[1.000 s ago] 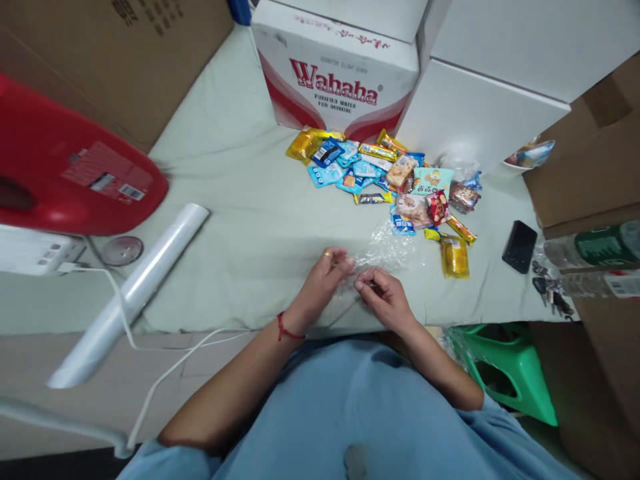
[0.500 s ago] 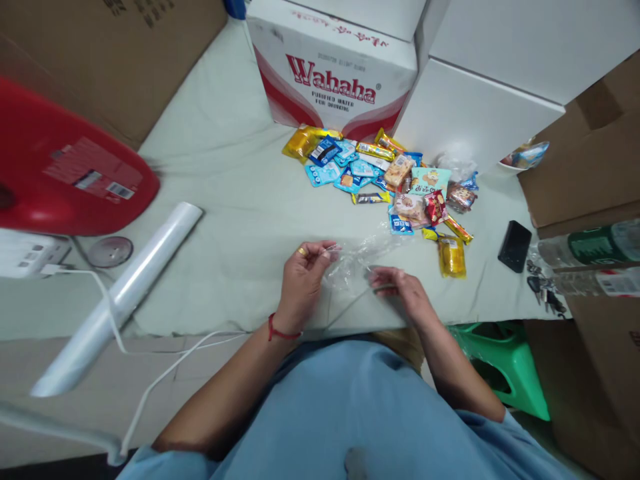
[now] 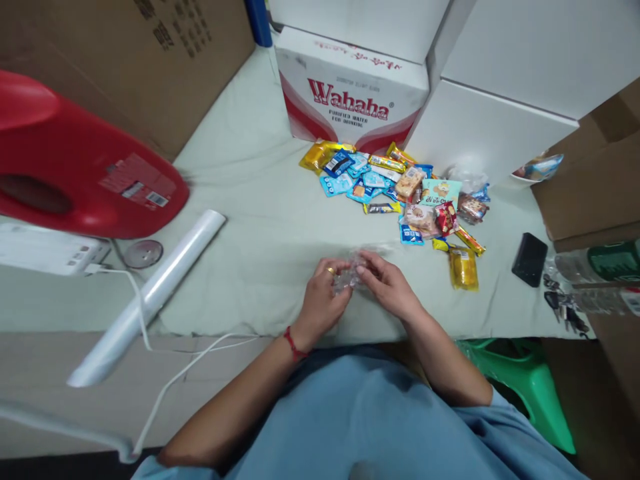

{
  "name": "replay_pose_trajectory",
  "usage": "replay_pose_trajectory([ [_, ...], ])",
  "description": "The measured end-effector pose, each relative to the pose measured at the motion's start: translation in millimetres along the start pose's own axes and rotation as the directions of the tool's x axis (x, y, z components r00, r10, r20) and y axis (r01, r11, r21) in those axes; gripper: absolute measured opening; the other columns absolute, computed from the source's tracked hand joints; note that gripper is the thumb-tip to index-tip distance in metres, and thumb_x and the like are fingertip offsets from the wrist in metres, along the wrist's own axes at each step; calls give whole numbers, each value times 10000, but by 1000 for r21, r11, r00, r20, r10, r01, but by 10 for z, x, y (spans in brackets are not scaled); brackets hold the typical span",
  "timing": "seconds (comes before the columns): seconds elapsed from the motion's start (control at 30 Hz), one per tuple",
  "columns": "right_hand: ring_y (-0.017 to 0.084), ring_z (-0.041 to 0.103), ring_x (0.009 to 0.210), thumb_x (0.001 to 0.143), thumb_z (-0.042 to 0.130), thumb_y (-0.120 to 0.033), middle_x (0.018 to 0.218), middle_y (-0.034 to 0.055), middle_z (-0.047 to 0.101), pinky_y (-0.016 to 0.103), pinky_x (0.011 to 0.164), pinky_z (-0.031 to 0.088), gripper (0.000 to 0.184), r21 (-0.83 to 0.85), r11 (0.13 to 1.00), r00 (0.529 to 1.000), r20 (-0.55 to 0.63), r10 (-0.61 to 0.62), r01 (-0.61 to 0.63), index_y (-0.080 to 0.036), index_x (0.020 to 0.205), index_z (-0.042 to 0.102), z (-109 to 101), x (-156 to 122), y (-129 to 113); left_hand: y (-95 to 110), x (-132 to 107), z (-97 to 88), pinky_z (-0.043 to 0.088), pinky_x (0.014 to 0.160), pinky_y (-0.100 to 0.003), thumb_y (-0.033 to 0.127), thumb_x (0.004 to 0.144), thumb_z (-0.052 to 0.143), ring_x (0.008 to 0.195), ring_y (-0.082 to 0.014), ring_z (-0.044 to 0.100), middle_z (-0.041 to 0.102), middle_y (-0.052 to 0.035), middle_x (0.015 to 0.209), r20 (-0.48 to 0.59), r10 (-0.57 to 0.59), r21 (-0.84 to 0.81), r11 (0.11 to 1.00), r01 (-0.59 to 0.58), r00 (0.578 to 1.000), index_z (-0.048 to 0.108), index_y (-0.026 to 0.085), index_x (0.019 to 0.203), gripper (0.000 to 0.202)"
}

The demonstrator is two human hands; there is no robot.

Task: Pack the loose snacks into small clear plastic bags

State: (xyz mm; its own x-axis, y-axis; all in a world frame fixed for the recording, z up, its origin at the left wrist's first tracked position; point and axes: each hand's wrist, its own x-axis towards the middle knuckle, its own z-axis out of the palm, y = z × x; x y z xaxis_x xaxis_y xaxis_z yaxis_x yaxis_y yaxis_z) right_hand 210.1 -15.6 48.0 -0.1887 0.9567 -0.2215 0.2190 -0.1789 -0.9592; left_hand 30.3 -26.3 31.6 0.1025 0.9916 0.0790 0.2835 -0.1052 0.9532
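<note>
Between my two hands is a crumpled clear plastic bag (image 3: 353, 272), bunched small over the cloth near the table's front edge. My left hand (image 3: 326, 293), with a ring and a red string bracelet, has its fingers closed on the bag's left side. From the other side my right hand (image 3: 387, 283) pinches the same plastic. Beyond the hands lies a pile of wrapped snacks (image 3: 410, 182) in blue, yellow, pink and red packets. Nearest to my right hand are a blue packet (image 3: 411, 233) and a yellow-wrapped snack (image 3: 463, 269).
A white and red water carton (image 3: 353, 93) stands behind the snacks. At left are a red jug (image 3: 95, 167), a power strip (image 3: 50, 250) with a white cable and a plastic film roll (image 3: 155, 293). A black box-shaped item (image 3: 530, 259), keys (image 3: 563, 307) and bottles (image 3: 600, 263) lie at right.
My hands have come together, the right one moving left toward the other. The plastic, stretched out loosely before, is now gathered between them. The view has shifted slightly.
</note>
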Motion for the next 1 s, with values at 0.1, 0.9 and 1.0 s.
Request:
replay_pose_trajectory([
  [0.1, 257, 690, 1229, 793, 860, -513, 1339, 117, 720, 375, 990, 585, 764, 32, 999, 1000, 7, -5, 4, -249, 1467, 616, 13, -28, -1, 10, 38, -24, 538, 848, -339, 151, 821, 634, 887, -194, 662, 705, -44, 948, -41, -22, 63, 998, 25, 999, 711, 208, 980, 186],
  [0.9, 348, 580, 1349, 724, 913, -589, 1437, 126, 661, 523, 1162, 449, 776, -496, 845, 979, 88, -181, 201, -288, 1404, 690, -728, -29, -108, -126, -113, -840, 227, 1295, -630, 607, 669, 867, 1606, -427, 284, 383, -184, 1706, 10, -153, 391, 910, 137, 988, 406, 231, 1611, 1114],
  [1.0, 300, 662, 1155, 869, 781, -581, 1194, 103, 751, 465, 1070, 490, 511, -476, 855, 973, 9, -229, 205, -258, 1263, 742, -443, 314, -147, 10, 71, -658, 175, 1282, -648, 720, 709, 817, 1606, -467, 246, 434, -214, 1668, -87, -12, 546, 835, 58, 996, 466, 204, 1564, 1058],
])
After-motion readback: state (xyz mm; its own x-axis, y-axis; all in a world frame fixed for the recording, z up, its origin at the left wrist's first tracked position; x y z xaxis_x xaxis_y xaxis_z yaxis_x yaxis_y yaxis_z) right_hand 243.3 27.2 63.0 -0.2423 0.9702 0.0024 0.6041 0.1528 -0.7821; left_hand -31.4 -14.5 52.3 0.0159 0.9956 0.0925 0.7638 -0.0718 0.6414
